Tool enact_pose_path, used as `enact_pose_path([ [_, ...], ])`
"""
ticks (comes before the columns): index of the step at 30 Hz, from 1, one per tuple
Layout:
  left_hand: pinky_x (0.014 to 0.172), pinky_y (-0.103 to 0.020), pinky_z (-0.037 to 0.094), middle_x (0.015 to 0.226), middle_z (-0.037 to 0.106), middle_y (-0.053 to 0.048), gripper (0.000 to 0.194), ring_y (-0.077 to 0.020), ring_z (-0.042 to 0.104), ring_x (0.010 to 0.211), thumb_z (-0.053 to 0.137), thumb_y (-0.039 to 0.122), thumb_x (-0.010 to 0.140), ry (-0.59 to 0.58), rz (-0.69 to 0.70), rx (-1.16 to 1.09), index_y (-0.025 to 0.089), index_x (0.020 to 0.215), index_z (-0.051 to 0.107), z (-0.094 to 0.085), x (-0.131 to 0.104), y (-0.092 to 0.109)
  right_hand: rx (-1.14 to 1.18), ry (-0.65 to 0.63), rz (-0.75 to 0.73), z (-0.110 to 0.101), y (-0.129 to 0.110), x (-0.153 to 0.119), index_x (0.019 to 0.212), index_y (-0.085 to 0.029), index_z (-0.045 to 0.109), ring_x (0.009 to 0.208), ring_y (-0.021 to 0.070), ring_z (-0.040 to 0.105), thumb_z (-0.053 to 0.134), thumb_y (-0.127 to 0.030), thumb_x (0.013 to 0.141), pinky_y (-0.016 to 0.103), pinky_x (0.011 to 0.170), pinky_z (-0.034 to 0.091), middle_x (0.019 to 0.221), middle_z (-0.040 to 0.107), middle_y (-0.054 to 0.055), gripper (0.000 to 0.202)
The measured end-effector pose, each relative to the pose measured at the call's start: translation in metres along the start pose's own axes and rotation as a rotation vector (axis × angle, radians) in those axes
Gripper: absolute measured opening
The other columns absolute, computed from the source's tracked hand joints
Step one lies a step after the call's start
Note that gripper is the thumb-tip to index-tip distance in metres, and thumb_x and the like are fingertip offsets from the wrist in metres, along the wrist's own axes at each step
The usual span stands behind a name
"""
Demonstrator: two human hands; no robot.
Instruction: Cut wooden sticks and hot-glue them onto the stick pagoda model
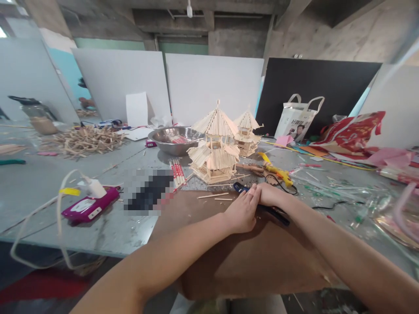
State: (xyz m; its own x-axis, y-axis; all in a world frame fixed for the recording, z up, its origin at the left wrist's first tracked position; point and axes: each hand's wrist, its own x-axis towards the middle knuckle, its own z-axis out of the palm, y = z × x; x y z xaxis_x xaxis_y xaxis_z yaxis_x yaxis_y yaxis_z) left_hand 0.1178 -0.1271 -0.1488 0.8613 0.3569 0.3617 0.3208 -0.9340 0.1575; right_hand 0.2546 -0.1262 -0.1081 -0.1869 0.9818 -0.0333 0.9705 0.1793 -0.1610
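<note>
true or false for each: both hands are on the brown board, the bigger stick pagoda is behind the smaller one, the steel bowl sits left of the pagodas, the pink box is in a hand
1. Left hand and right hand rest together on the brown board: true.
2. The bigger stick pagoda stands behind the smaller pagoda: false, it stands in front, nearer the hands.
3. The steel bowl sits left of the pagodas: true.
4. The pink box is in a hand: false, it lies on the grey table, far left.

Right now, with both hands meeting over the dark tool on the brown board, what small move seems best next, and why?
Probably lift the dark-handled tool clear of the board: the right hand lies on it, the left hand presses alongside, and two loose sticks wait before the stick pagoda.
</note>
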Motion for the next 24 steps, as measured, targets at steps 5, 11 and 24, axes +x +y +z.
enact_pose_path([
  [5,0.101,-0.039,0.021,0.134,0.018,-0.026,0.078,-0.0269,0.015,0.126,0.043,0.016,0.063,0.041,-0.012,0.002,-0.003,0.127,0.002,0.008,-0.002,0.000,-0.074,-0.059,0.044,-0.007,-0.006,-0.008,0.074,-0.016,0.066,0.064,0.0192,0.059,0.041,-0.029,0.074,0.025,0.055,0.038,0.073,0.067,0.010,0.028],
  [11,0.103,-0.037,0.019,0.131,0.028,-0.022,0.067,-0.0255,0.018,0.125,0.040,0.021,0.068,0.054,0.007,0.042,-0.002,0.126,0.016,0.003,-0.002,0.003,-0.065,-0.003,0.121,-0.016,0.008,-0.031,0.085,-0.019,0.060,0.075,0.0222,0.058,0.050,-0.038,0.066,0.028,0.059,0.039,0.086,0.064,0.010,0.029],
  [24,0.101,-0.040,0.019,0.130,0.032,-0.018,0.057,-0.0264,0.024,0.122,0.040,0.027,0.071,0.030,-0.005,0.108,0.004,0.123,0.031,0.002,-0.002,0.007,1.473,0.702,0.177,-0.016,-0.019,-0.037,0.040,-0.020,0.027,0.026,0.0029,0.019,0.053,-0.041,0.067,0.018,0.029,0.012,0.029,0.024,-0.010,0.043],
])
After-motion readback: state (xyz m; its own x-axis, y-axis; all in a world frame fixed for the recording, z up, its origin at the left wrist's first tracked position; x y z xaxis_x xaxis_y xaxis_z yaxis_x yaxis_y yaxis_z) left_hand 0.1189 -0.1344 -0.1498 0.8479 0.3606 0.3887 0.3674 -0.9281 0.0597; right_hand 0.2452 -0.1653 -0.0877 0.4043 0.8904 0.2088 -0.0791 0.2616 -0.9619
